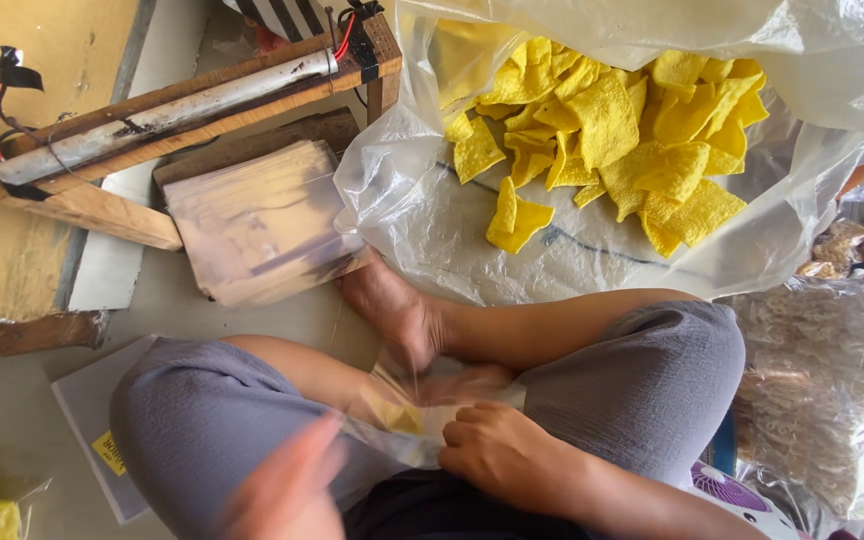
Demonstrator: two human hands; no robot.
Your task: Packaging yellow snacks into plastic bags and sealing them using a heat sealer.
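While the person sits cross-legged on the floor, the left hand (287,490) appears at the lower left as a motion blur, so its finger spread cannot be determined. To its right, a small clear plastic bag (402,415) lies in the lap between the two hands, with its long axis running roughly from lower left to upper right; it is transparent and crinkled and holds a few yellow pieces. The right hand (497,450) is closed on the right edge of this bag, fingers curled around the film, and is the nearer hand. A stack of empty clear pouches (257,220) rests on the floor above the left knee, in front of a wooden heat sealer (167,105). Farther right, a large open plastic sack (592,255) holds yellow square crackers (612,130), well apart from both hands.
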